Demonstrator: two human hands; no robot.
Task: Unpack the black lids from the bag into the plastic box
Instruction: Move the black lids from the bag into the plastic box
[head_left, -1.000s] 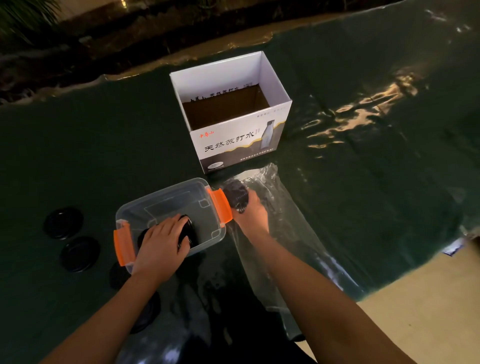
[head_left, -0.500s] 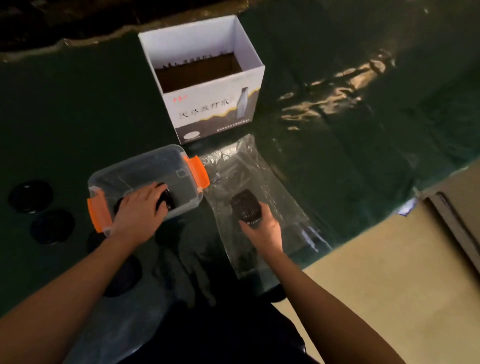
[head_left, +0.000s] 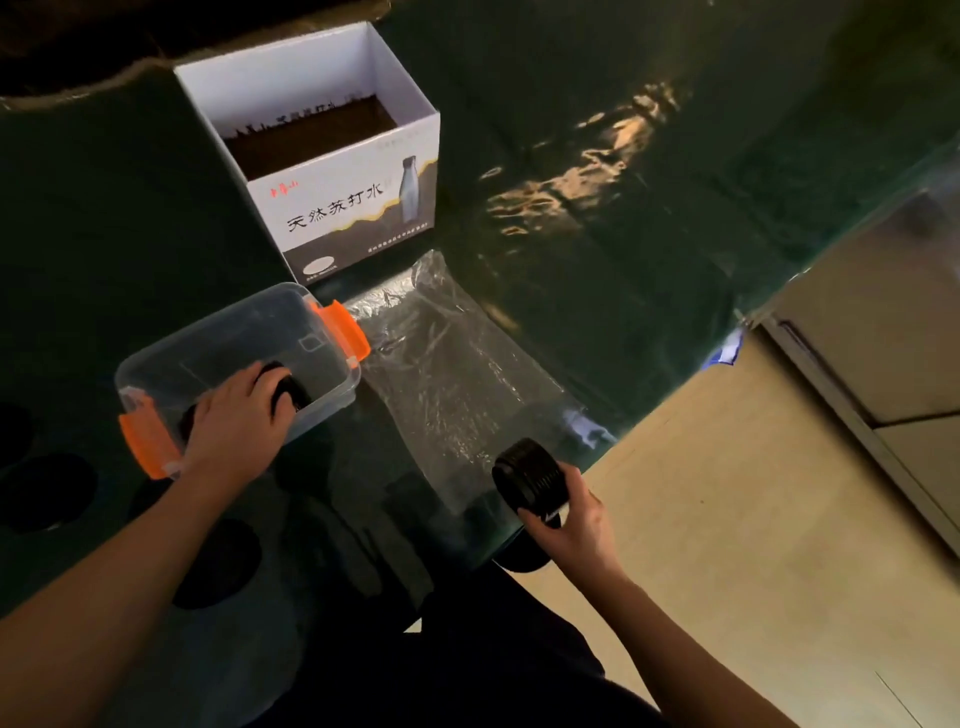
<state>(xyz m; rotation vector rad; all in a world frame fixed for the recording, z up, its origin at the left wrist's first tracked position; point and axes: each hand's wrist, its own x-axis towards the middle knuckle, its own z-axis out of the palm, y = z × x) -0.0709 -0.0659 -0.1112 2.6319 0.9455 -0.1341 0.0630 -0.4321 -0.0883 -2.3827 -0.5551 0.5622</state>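
Observation:
A clear plastic box (head_left: 156, 364) with orange latches sits on the dark green table cover. My left hand (head_left: 234, 421) reaches into it and rests on a stack of black lids (head_left: 293, 392) lying on the box floor. To its right lies a clear plastic bag (head_left: 457, 374), flattened on the table. My right hand (head_left: 571, 514) grips a stack of black lids (head_left: 530, 478) at the bag's near end, by the table's front edge. How many lids are in either stack is too dark to tell.
A white cardboard box (head_left: 337, 208) with printed characters stands open behind the plastic box. Several black discs (head_left: 47, 491) lie on the table at the left and near my left forearm. The table edge (head_left: 753, 317) runs diagonally at the right, with tan floor beyond.
My right hand has drawn its stack of black lids back along the bag, from beside the plastic box to the table's front edge. My left hand has stayed on the lids inside the box.

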